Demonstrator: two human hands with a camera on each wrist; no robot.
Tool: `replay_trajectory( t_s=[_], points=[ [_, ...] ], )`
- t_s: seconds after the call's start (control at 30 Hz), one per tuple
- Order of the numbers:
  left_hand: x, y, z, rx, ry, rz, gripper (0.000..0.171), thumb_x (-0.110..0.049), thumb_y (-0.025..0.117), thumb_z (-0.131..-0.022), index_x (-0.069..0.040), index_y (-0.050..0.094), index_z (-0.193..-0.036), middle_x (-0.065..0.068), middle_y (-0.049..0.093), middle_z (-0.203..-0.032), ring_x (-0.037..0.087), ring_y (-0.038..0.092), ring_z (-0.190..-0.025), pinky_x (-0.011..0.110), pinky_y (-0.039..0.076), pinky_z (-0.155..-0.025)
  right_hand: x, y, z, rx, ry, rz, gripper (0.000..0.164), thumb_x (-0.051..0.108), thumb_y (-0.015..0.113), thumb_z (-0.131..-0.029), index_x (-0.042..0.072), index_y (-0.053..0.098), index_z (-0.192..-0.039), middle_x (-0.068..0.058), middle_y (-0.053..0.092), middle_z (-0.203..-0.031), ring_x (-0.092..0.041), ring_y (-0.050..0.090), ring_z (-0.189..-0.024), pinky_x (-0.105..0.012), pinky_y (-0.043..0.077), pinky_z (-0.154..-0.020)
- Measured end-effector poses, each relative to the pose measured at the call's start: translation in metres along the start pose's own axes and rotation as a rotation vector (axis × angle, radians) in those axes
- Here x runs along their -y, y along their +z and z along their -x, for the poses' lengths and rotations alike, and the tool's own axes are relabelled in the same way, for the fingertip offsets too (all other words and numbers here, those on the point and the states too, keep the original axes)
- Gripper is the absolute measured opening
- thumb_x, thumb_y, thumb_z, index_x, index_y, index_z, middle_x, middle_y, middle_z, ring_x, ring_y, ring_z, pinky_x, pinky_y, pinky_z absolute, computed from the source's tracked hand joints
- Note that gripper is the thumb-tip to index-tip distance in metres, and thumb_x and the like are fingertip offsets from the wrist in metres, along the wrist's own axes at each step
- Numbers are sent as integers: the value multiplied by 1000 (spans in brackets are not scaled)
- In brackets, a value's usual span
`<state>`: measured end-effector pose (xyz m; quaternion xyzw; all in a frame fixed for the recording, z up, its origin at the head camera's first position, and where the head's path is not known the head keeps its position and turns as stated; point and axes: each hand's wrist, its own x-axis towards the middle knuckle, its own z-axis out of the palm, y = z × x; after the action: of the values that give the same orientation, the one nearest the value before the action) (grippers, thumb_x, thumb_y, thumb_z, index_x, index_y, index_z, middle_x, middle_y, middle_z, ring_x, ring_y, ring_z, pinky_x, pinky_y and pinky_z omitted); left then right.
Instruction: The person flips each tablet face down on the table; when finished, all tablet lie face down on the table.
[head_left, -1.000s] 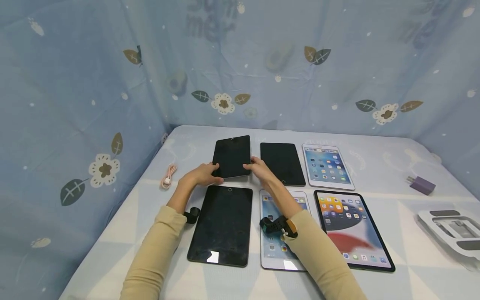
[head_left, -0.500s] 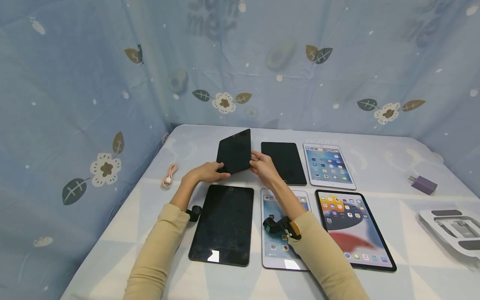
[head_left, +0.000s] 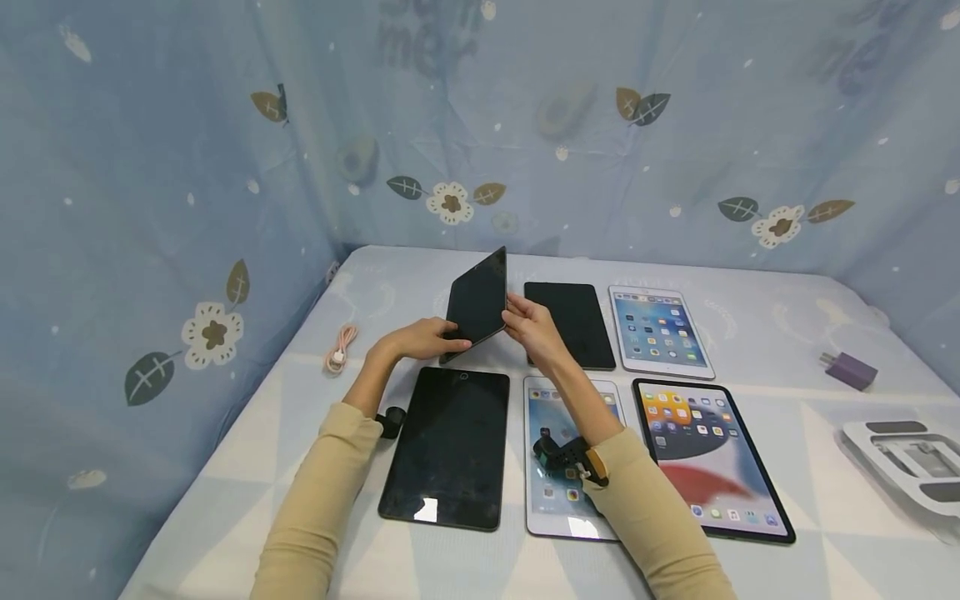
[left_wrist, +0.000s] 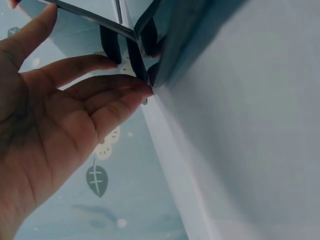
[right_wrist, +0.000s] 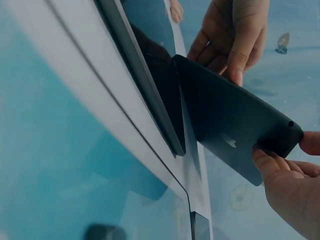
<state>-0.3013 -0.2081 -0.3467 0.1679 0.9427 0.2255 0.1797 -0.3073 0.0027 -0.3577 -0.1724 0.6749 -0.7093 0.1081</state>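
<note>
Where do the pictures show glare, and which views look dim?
Head view: bright, white glare patches on the near black tablet and the near white tablet; left wrist view: dim, the left hand shadowed; right wrist view: also dim, the held tablet dark.

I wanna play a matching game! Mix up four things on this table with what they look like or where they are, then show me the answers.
Things:
1. tilted tablet
2. cable
3. plug
4. stand

Clues:
A. purple, with metal prongs
B. white and grey, at the far right edge of the head view
C. pink, in a small bundle
D. held by the left hand and right hand

Pairs: 1-D, 2-C, 3-A, 4-B
</note>
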Motion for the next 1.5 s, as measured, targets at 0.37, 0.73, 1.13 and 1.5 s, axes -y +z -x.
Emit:
replay_trajectory(
  t_s=[0.37, 0.73, 1.13, 1.5],
  points=[
    [-3, -6, 3, 2, 147, 299, 57, -27, 44, -103, 10, 33, -145, 27, 39, -148, 38, 41, -136, 49, 36, -111, 8, 3, 4, 53, -48, 13, 52, 3, 39, -102, -5, 21, -150, -21, 27, -155, -30, 30, -144, -42, 29, -115],
    [-24, -5, 3, -55, 200, 253, 52, -29, 49, -101, 6, 44, -139, 22, 54, -134, 32, 56, -120, 45, 45, -102, 16, 7, 7, 60, -59, 56, 51, 4, 38, -103, -4, 22, -150, -21, 28, -155, -29, 30, -144, -42, 28, -116],
    [-31, 0, 1, -65, 293, 336, 53, -23, 47, -102, 5, 35, -145, 21, 45, -145, 32, 47, -133, 44, 42, -107, 38, 11, 20, -35, -43, 495, 51, 14, 42, -103, 0, 28, -149, -19, 37, -151, -32, 39, -138, -47, 37, -110],
    [-24, -4, 3, -31, 285, 459, 58, -27, 43, -104, 3, 25, -150, 19, 29, -155, 32, 33, -142, 48, 32, -113, 39, 11, 19, -10, -17, 337, 46, 17, 41, -104, 4, 35, -148, -16, 41, -149, -30, 42, -137, -47, 28, -116]
  ],
)
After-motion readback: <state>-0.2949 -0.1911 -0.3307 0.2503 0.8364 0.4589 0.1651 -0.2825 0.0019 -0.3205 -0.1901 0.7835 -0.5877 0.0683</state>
